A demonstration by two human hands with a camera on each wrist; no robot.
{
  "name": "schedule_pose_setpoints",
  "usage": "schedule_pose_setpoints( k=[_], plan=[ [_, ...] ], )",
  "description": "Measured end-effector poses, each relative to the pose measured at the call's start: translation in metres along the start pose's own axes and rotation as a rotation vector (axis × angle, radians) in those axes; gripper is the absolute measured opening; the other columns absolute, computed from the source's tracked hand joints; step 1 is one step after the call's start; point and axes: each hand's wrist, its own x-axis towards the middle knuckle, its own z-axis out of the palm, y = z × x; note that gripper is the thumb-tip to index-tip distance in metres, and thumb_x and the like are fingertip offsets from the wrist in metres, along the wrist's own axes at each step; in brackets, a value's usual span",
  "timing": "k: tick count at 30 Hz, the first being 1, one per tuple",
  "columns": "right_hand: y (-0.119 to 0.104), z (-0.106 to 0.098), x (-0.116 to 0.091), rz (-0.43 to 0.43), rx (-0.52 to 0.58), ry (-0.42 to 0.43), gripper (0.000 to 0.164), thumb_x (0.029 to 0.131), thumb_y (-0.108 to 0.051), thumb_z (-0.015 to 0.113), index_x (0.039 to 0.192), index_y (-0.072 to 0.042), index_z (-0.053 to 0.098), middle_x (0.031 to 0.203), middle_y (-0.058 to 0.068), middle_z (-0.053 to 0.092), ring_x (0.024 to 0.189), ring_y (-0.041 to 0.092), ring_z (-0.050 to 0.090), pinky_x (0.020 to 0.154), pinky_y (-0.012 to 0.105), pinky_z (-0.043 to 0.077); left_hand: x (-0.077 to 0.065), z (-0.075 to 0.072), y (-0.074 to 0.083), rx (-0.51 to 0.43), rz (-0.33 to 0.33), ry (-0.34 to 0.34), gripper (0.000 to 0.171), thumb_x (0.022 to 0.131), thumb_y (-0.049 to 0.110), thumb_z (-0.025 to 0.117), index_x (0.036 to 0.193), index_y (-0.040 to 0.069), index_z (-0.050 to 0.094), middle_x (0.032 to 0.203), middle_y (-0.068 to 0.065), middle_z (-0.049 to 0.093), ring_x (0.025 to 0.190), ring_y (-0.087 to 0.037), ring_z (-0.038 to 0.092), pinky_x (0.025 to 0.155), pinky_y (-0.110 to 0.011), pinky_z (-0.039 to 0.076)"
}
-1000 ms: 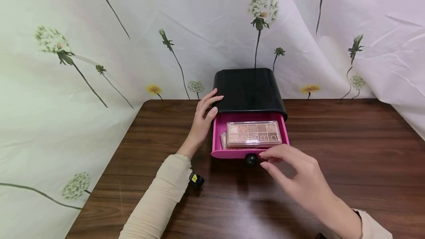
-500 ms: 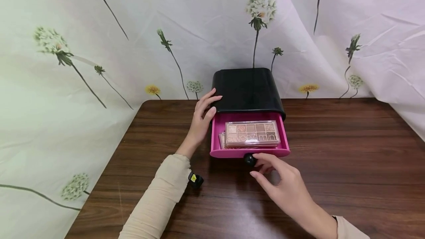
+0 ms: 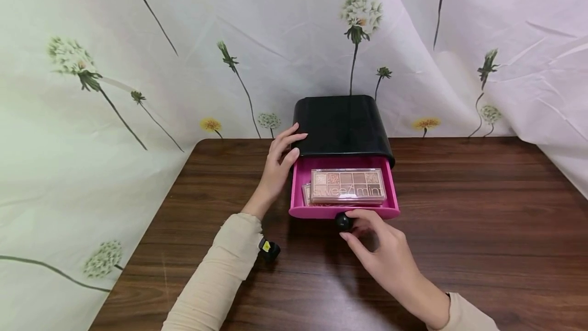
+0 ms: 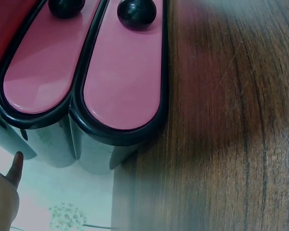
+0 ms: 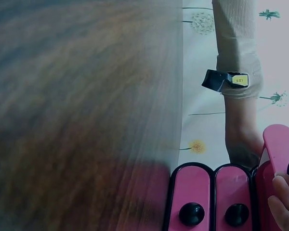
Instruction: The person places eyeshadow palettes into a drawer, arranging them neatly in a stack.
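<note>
A black drawer cabinet point(image 3: 342, 124) stands at the back of the table, its top pink drawer point(image 3: 299, 212) pulled out. Inside the drawer lies a clear-lidded eyeshadow palette point(image 3: 347, 186), on top of another palette point(image 3: 306, 194) that is mostly covered. My left hand point(image 3: 277, 165) rests against the cabinet's left side, fingers extended over its upper edge. At the drawer front, my right hand point(image 3: 388, 252) pinches the round black knob point(image 3: 343, 222) with thumb and index finger. In the right wrist view, fingertips point(image 5: 282, 197) show beside that knob.
Two lower pink drawers, a middle drawer point(image 4: 48, 67) and a bottom drawer point(image 4: 125, 72), are shut, each with a black knob. The dark wooden table point(image 3: 482, 229) reaches back to a hanging white cloth point(image 3: 285, 40) with dandelion prints. A black strap point(image 3: 268, 250) sits on the left sleeve.
My right hand has moved left, from beside the knob to a hold on it. The left hand and the drawer look the same.
</note>
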Motion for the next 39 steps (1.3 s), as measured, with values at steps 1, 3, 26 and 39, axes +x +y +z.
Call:
schedule_pose_setpoints(
  k=[1,3,26,39],
  plan=[
    [0.000,0.000,0.000,-0.006,-0.001,0.005,0.056,0.071,0.005,0.084,0.120,-0.012,0.063,0.091,-0.007,0.071,0.079,0.008,0.068,0.075,0.019,0.051,0.000,0.000,0.000,0.003,-0.001,0.001,0.047,0.097,0.033,0.046,0.134,0.008,0.060,0.155,0.004,0.038,0.142,-0.013,0.025,0.109,-0.047,0.027],
    [0.000,0.000,0.001,-0.014,0.001,0.011,0.056,0.071,0.005,0.084,0.119,-0.012,0.063,0.090,-0.007,0.071,0.079,0.008,0.068,0.076,0.019,0.051,0.000,0.000,0.000,0.006,-0.004,0.003,0.048,0.097,0.034,0.046,0.134,0.008,0.060,0.155,0.005,0.038,0.142,-0.013,0.026,0.109,-0.047,0.027],
    [0.003,-0.004,0.014,0.023,0.050,0.037,0.042,0.076,0.002,0.079,0.115,-0.008,0.066,0.086,-0.001,0.071,0.078,0.011,0.067,0.081,0.016,0.045,0.000,-0.001,0.033,-0.028,-0.039,-0.003,0.042,0.094,0.012,0.046,0.130,-0.007,0.058,0.154,-0.020,0.036,0.143,-0.029,0.026,0.110,-0.052,0.026],
    [0.017,0.002,0.029,0.049,0.036,0.052,0.040,0.079,0.002,0.079,0.116,-0.007,0.066,0.086,-0.001,0.070,0.079,0.010,0.066,0.069,0.023,0.049,-0.001,-0.003,0.041,-0.063,-0.021,-0.015,0.042,0.096,0.012,0.045,0.130,-0.008,0.057,0.153,-0.021,0.036,0.143,-0.028,0.026,0.111,-0.052,0.024]
  ],
)
